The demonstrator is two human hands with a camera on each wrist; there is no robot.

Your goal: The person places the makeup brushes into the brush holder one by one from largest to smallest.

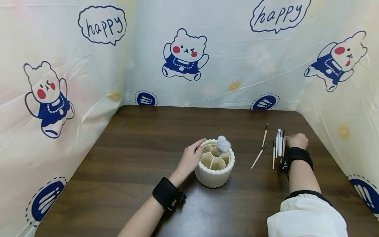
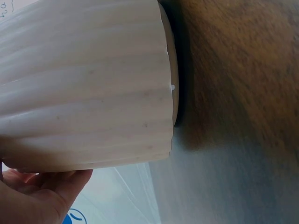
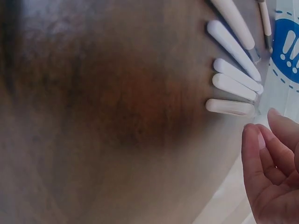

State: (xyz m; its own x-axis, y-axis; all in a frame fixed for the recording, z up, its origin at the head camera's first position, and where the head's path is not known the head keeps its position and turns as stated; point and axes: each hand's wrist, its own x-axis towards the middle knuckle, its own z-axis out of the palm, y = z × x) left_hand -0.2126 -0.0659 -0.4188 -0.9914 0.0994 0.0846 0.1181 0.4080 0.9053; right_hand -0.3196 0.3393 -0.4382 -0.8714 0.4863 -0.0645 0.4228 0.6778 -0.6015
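A cream fluted brush holder (image 1: 214, 177) with divided compartments stands on the table. In one back compartment sits a makeup brush with a fluffy grey head (image 1: 223, 144). My left hand (image 1: 188, 161) holds the holder by its left side, fingers against the wall near the rim; the left wrist view shows the fluted wall (image 2: 88, 88) close up. At the right, my right hand (image 1: 297, 141) is beside a row of makeup brushes (image 1: 279, 143). Its fingers bend loosely near the end brush (image 3: 230, 107) in the right wrist view, with a gap between them and that handle.
Two thin brushes with light handles, one farther back (image 1: 265, 135) and one nearer (image 1: 258, 157), lie between the holder and the row. The dark wooden table (image 1: 133, 148) is bordered by a printed curtain (image 1: 219, 82) at the back and sides.
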